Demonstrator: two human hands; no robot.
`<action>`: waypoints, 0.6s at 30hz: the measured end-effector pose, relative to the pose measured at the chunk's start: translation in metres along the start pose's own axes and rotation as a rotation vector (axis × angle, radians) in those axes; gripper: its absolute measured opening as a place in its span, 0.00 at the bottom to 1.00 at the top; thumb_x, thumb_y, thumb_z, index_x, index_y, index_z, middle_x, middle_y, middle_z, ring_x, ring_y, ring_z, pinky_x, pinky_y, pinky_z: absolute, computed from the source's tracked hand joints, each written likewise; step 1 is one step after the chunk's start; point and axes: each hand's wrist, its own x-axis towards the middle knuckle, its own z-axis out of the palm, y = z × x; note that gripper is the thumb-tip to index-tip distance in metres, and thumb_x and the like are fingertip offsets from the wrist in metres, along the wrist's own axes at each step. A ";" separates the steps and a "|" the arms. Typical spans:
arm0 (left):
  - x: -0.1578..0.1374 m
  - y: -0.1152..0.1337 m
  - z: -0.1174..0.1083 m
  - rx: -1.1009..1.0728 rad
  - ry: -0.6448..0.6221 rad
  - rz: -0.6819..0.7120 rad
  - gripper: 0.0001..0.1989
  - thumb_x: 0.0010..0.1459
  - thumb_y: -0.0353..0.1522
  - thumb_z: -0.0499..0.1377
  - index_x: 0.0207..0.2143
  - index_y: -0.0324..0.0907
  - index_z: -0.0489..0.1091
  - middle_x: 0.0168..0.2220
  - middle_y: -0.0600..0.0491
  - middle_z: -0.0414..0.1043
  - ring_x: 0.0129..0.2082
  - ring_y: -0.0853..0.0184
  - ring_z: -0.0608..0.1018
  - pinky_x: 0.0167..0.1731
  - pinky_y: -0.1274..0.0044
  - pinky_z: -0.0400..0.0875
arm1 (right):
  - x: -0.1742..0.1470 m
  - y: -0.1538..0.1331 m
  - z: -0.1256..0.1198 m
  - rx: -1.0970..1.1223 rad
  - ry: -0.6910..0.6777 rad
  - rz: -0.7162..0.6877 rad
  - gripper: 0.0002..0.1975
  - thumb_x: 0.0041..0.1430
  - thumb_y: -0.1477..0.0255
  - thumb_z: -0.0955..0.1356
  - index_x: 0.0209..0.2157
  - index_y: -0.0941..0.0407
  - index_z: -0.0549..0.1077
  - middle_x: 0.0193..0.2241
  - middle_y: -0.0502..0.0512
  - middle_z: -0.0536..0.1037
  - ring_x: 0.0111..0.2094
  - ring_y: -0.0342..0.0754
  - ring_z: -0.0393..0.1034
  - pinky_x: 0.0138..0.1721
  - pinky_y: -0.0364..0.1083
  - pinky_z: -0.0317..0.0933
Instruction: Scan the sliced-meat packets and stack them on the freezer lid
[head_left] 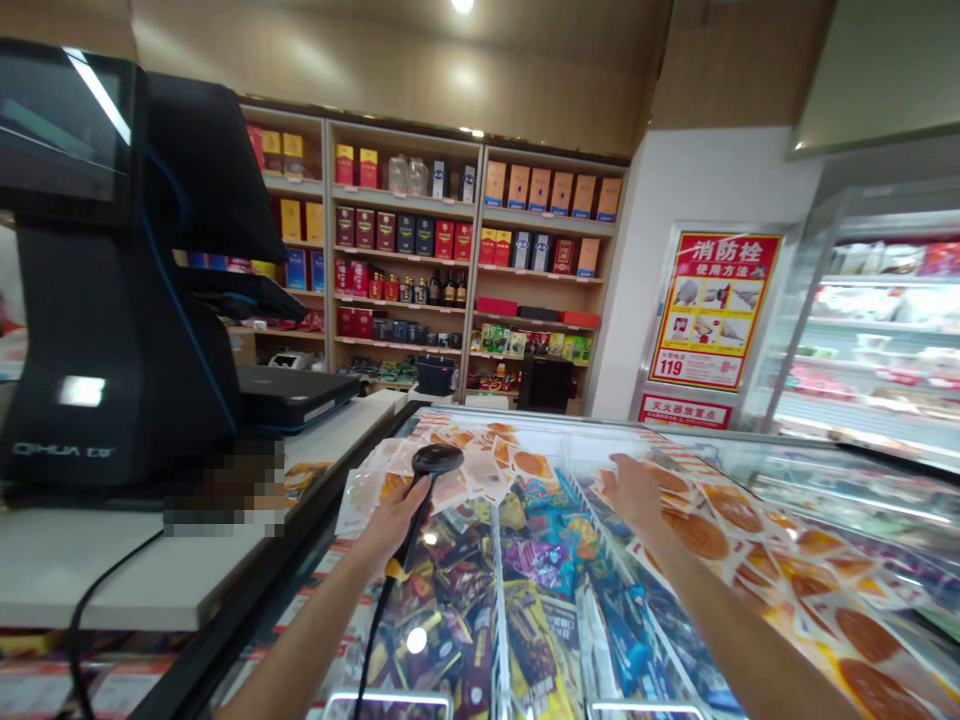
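Observation:
My left hand (397, 518) is wrapped around the handle of a black handheld barcode scanner (437, 460), whose cable hangs down past my forearm. Under the scanner head lie several flat clear packets (480, 472) with white labels, overlapping on the freezer's glass top. My right hand (634, 488) reaches across the glass, its fingertips pointing left and slightly apart. Beside it spreads a large pile of flat packets with round orange-brown contents (697, 535). A packet edge shows near the right fingertips; whether they touch it is hard to make out.
Below the glass, the chest freezer (498, 590) holds colourful wrapped goods between white wire dividers. At left, a black checkout terminal (112, 350) stands on a white counter (97, 580). Shelves of boxes and bottles (405, 235) line the back wall; a refrigerated display (885, 330) stands at right.

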 end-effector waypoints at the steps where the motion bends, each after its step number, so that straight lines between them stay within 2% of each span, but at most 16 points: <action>1: -0.001 -0.001 -0.004 0.013 0.001 0.001 0.21 0.40 0.49 0.54 0.22 0.39 0.62 0.16 0.57 0.64 0.16 0.75 0.66 0.16 0.82 0.58 | -0.001 -0.017 0.004 0.069 -0.019 0.008 0.18 0.50 0.72 0.57 0.42 0.62 0.66 0.41 0.61 0.71 0.42 0.51 0.63 0.43 0.47 0.53; 5: -0.004 -0.005 -0.021 0.057 -0.019 -0.008 0.23 0.42 0.51 0.52 0.22 0.38 0.63 0.15 0.58 0.63 0.15 0.74 0.65 0.16 0.81 0.57 | -0.008 -0.081 0.022 0.328 -0.153 -0.019 0.18 0.51 0.70 0.58 0.43 0.59 0.66 0.38 0.59 0.73 0.40 0.50 0.66 0.40 0.46 0.55; 9: -0.013 -0.001 -0.036 0.046 0.027 -0.026 0.24 0.39 0.52 0.53 0.21 0.38 0.63 0.15 0.58 0.63 0.15 0.73 0.65 0.17 0.81 0.57 | -0.015 -0.125 0.040 0.534 -0.272 0.007 0.17 0.50 0.68 0.60 0.42 0.58 0.67 0.34 0.57 0.75 0.38 0.49 0.67 0.38 0.45 0.56; 13: -0.021 0.000 -0.048 0.044 0.119 -0.003 0.26 0.38 0.54 0.51 0.20 0.38 0.64 0.15 0.56 0.63 0.15 0.73 0.63 0.16 0.81 0.56 | -0.015 -0.149 0.053 0.615 -0.312 0.066 0.18 0.50 0.65 0.60 0.39 0.60 0.68 0.33 0.62 0.75 0.37 0.52 0.68 0.37 0.48 0.58; 18: -0.020 -0.005 -0.060 0.014 0.137 -0.029 0.26 0.37 0.54 0.52 0.20 0.37 0.64 0.15 0.57 0.62 0.15 0.74 0.63 0.17 0.80 0.57 | -0.008 -0.163 0.058 0.688 -0.304 0.105 0.19 0.42 0.62 0.65 0.35 0.59 0.70 0.29 0.61 0.75 0.36 0.55 0.68 0.35 0.50 0.59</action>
